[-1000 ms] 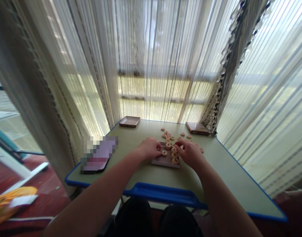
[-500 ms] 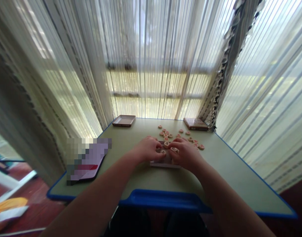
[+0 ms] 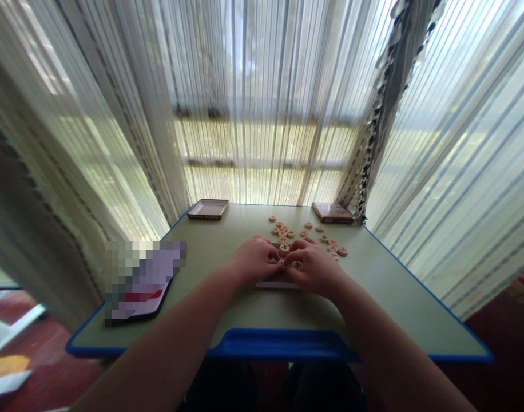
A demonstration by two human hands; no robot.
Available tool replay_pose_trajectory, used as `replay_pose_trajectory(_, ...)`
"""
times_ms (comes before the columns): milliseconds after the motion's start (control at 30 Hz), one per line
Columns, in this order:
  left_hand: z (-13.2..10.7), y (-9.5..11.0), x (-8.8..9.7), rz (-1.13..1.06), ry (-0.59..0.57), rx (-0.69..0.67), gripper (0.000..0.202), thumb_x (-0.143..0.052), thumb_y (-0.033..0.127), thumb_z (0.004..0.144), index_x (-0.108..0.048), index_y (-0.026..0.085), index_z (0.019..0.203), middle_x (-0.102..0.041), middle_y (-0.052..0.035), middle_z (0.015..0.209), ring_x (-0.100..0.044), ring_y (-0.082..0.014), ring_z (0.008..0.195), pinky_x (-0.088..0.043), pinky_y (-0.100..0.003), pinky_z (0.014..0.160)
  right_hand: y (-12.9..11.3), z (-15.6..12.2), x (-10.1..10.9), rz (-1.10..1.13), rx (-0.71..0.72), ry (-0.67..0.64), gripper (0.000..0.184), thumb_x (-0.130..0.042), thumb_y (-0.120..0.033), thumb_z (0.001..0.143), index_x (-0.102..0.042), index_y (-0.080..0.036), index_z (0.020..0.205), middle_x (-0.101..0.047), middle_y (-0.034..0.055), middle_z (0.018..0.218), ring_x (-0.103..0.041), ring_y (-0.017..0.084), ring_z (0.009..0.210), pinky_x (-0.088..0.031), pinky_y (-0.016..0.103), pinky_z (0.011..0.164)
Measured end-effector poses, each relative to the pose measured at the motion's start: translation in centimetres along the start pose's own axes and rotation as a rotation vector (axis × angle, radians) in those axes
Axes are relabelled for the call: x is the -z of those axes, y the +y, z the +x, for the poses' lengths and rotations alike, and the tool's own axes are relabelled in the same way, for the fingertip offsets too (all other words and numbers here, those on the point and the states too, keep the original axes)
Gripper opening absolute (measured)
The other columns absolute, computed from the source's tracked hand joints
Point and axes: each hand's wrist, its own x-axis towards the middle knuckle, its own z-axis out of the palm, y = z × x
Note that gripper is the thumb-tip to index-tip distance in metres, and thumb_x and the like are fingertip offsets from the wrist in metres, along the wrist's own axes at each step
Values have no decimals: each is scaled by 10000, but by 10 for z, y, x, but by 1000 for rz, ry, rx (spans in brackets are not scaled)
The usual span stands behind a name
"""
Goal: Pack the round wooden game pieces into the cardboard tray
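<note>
Your left hand (image 3: pixel 257 258) reaches in over the left side of a shallow tray (image 3: pixel 277 284), its fingers curled and its thumb pointing inward; a small gap shows between that thumb and the bent fingers, close to a round xiangqi piece (image 3: pixel 281 263) that is partly covered; you cannot be seen clearly enough there to tell whether the fingers are clamped on the piece or only resting against it; your right hand (image 3: pixel 312 264) comes in over the right side, fingers bent and bunched low, the tips meeting near the left thumb over the middle of the tray; another piece (image 3: pixel 297 265) peeks out under those fingers, and whether they grip it cannot be told either; at the far end of the tray, between your two hands, a pale wooden disc with a black character (image 3: pixel 284 249) lies face up; the tray itself sits on the pale green table (image 3: pixel 373 297), its near rim showing below your hands and most of its inside hidden by them; just beyond it, loose red-marked discs (image 3: pixel 283 240) lie in a cluster, some touching, and more red-marked pieces (image 3: pixel 342 251) lie past your right hand; an open, shallow brown box half (image 3: pixel 208 209) stands at the far left corner, a flat brown case (image 3: pixel 333 212) at the far right, and a pixelated purple item (image 3: pixel 161 277) near the left edge.
</note>
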Motion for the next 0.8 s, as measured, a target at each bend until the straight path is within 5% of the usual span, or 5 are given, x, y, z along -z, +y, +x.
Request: replay_pose_trajectory(800, 9, -7, -12, -19, 43, 70, 281, -578, 466, 686, -715, 235, 770, -640, -35, 732, -537, -173, 748, -381, -277, 710, -2, -2, 2, -91, -107, -28, 265, -505, -208, 685, -701, -255, 857, -605, 34, 842, -467, 194, 897, -353, 296, 809)
